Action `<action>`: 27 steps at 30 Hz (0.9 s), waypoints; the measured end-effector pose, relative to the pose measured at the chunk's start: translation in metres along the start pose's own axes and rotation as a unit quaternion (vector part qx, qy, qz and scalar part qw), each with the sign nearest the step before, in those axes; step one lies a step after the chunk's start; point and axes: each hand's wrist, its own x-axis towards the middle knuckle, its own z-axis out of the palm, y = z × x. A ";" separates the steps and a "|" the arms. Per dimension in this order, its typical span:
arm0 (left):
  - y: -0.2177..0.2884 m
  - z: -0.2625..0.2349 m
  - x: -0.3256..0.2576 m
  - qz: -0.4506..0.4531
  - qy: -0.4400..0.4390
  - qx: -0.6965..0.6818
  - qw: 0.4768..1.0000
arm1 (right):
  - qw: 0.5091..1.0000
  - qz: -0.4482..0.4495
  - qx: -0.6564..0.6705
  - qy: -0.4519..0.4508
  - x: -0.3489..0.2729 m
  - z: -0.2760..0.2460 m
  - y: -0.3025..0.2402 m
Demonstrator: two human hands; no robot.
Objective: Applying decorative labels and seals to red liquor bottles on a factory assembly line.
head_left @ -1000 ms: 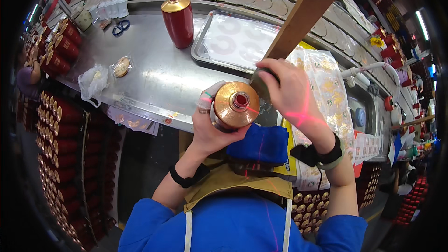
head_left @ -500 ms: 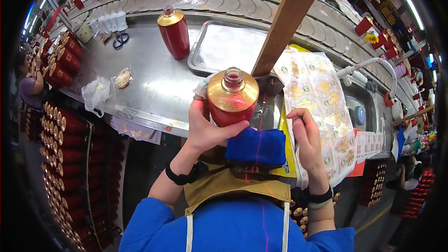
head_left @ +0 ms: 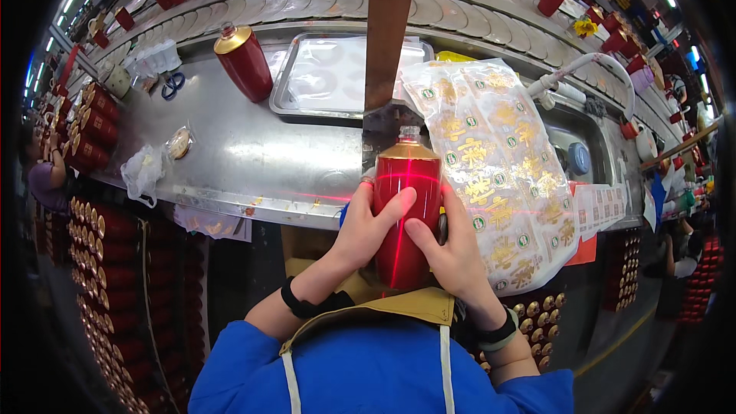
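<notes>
Left hand (head_left: 366,231) and right hand (head_left: 451,251) clasp upright red bottle (head_left: 404,211) under laser cross; aligning step, likely needs steady squaring next.

View: single head-worn wide fisheye camera, set above the person's chest, facing steeply down and forward. Nearest field: left hand (head_left: 366,231) and right hand (head_left: 452,254), close below the lens, forearms entering from the lower edge. Beyond the hands: long grey steel worktable (head_left: 253,161), its straight edges bowing toward the rim. Far field: curved conveyor track (head_left: 307,0) above. No second view shares the scene.
</notes>
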 end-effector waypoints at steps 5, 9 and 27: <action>-0.017 -0.001 0.014 -0.085 0.015 -0.076 0.993 | 0.995 0.074 -0.067 0.004 0.007 0.000 0.005; -0.012 -0.005 0.028 -0.062 -0.011 -0.080 0.995 | 0.994 0.087 0.069 -0.024 0.027 0.001 0.003; -0.014 -0.008 0.017 0.086 0.058 0.165 0.981 | 0.999 0.010 0.000 -0.039 -0.005 0.000 0.010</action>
